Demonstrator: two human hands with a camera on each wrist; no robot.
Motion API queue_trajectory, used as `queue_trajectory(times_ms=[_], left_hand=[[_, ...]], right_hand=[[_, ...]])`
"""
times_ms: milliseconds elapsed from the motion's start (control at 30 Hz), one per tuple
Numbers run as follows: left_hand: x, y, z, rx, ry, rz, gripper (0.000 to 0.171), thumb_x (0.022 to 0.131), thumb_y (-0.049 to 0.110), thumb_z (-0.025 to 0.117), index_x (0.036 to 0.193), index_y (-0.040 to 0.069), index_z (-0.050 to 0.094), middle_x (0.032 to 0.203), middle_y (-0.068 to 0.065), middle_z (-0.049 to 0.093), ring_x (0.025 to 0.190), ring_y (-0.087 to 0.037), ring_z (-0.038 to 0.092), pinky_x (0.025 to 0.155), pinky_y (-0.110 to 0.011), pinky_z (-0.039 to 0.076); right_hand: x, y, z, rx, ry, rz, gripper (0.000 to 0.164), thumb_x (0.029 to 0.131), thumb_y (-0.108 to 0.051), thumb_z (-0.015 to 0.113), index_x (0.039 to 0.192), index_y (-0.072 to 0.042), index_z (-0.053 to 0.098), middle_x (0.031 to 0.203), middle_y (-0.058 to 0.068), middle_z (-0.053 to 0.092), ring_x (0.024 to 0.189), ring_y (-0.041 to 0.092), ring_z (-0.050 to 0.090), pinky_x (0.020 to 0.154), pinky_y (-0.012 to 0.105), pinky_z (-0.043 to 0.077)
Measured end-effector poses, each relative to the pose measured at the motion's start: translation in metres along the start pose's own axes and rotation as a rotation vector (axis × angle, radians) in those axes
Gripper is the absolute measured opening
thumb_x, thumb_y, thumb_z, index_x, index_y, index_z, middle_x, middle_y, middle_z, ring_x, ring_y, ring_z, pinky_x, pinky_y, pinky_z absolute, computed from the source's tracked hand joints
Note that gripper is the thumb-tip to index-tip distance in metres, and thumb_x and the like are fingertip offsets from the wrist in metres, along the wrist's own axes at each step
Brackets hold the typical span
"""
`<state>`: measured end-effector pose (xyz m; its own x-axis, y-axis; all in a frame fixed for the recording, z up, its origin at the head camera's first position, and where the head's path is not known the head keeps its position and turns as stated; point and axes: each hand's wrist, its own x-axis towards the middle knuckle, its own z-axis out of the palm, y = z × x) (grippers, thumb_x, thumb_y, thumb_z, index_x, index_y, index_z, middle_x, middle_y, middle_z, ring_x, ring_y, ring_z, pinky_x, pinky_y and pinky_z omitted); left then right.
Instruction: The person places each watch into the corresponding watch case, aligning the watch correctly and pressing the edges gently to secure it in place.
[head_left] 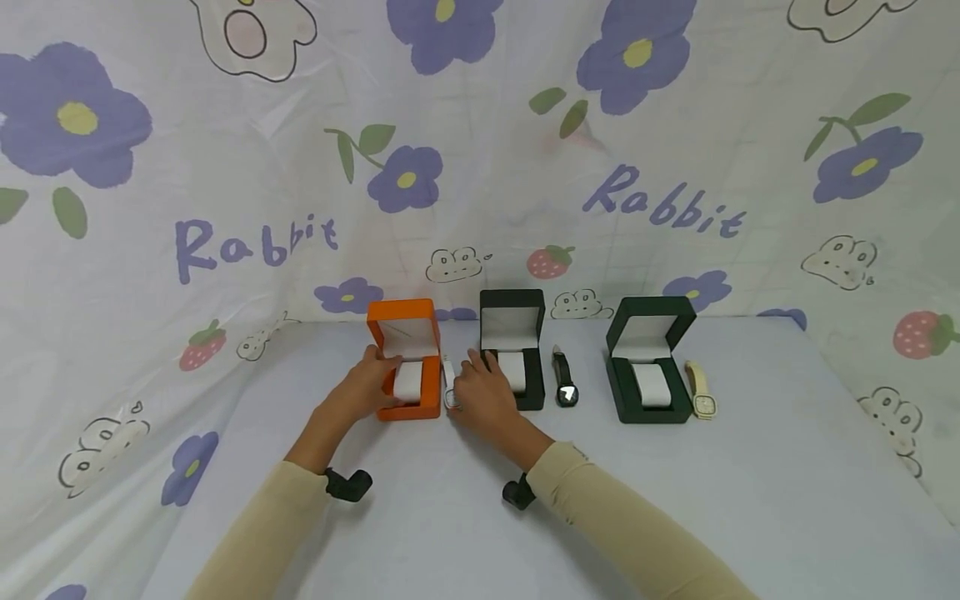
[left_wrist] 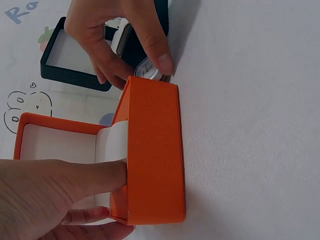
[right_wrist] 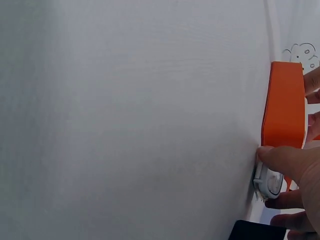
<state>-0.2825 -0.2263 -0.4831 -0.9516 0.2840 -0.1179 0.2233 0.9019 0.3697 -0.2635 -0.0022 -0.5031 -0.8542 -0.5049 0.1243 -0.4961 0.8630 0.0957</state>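
An orange watch box (head_left: 431, 392) stands with its lid up and a white cushion (head_left: 408, 382) inside. My left hand (head_left: 369, 383) holds its left side, the thumb reaching in beside the cushion and other fingers at the outer wall. Just right of that box lies a white-strapped watch (head_left: 449, 383). My right hand (head_left: 483, 396) pinches this watch near its case (right_wrist: 273, 182), thumb on one side and fingers on the other. The hand partly covers the watch and the left edge of the black watch box (head_left: 533, 379), which is lifted open beside it.
A black watch (head_left: 566, 383) lies right of the black box. Further right, a dark green watch box (head_left: 618, 392) stands with its lid raised, a gold watch (head_left: 701, 392) beside it. Behind everything hangs a printed cloth (head_left: 487, 225). White cloth (head_left: 450, 517) covers the table.
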Motion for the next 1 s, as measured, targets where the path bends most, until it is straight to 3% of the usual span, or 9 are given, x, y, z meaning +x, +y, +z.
queue_trajectory(times_ms=[300,500,733,1000], left_hand=[[0.007,0.006,0.000,0.040,-0.020,-0.036,0.074,0.080,0.017,0.089,0.143,-0.001,0.054,0.141,-0.033,0.039,0.114,-0.039,0.054,0.103,-0.052,0.051],[0.007,0.009,-0.002,0.035,-0.023,-0.048,0.074,0.079,0.017,0.089,0.141,-0.001,0.054,0.141,-0.032,0.038,0.113,-0.038,0.055,0.102,-0.052,0.052],[0.004,0.003,0.002,0.030,0.053,-0.020,0.075,0.075,0.022,0.092,0.137,0.001,0.055,0.136,-0.028,0.042,0.109,-0.037,0.058,0.100,-0.053,0.053],[-0.003,-0.001,0.005,0.106,0.146,0.063,0.080,0.073,0.027,0.094,0.137,0.003,0.054,0.137,-0.019,0.055,0.121,-0.035,0.056,0.106,-0.053,0.048]], right_hand=[[0.004,-0.002,0.008,0.009,0.010,0.064,0.052,0.085,-0.057,0.076,0.096,-0.006,0.081,0.131,0.013,0.066,0.146,0.033,0.038,0.123,0.052,0.023],[0.005,-0.003,0.011,0.033,0.008,0.074,0.043,0.089,-0.048,0.074,0.094,-0.005,0.079,0.129,0.013,0.067,0.145,0.033,0.039,0.123,0.051,0.024],[0.001,-0.003,0.011,0.097,0.050,0.067,0.035,0.088,-0.040,0.074,0.085,-0.005,0.073,0.121,0.013,0.069,0.144,0.032,0.042,0.124,0.048,0.023],[-0.003,0.001,0.006,0.192,0.101,0.070,0.039,0.089,-0.037,0.073,0.104,-0.001,0.076,0.125,0.011,0.070,0.142,0.031,0.044,0.123,0.050,0.026]])
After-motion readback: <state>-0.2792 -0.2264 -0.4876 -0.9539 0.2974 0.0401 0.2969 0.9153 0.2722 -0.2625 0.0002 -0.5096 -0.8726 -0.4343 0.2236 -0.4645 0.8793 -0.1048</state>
